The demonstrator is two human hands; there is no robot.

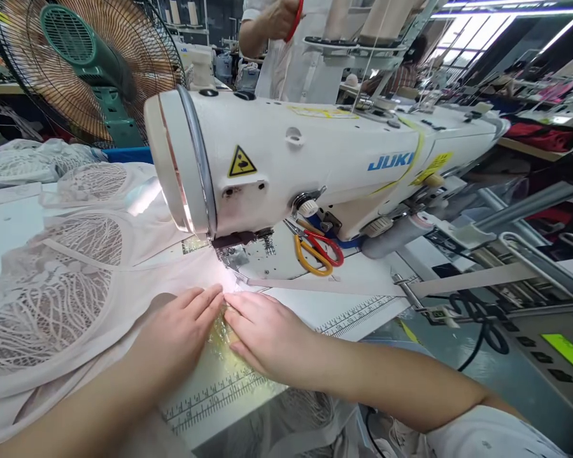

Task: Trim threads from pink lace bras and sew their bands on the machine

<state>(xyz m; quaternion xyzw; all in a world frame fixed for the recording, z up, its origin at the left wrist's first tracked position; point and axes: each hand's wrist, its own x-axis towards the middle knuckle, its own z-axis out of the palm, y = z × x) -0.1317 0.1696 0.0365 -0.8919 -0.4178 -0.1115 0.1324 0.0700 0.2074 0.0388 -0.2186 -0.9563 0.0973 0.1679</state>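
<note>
Just ahead of the two hands and off to their left, a pale pink garment (134, 280) spreads over the white worktop (348, 308), its smooth cloth narrowing toward the underside of a white sewing machine (267, 152). Its rounded panels (52, 312) are filled with open, branching lace (102, 238) in whitish strands; a narrow strip (76, 254) lies across them, and bright light bleaches the cloth close to the fingertips. The left hand (184, 321) lies low on the fabric, fingers together; the right hand (267, 327) bends in beside it, fingertips nearly meeting. Whether either pinches the cloth cannot be told. Right of the hands, beyond a pale flat tape (325, 287), rest scissors (314, 259) with orange handles.
</note>
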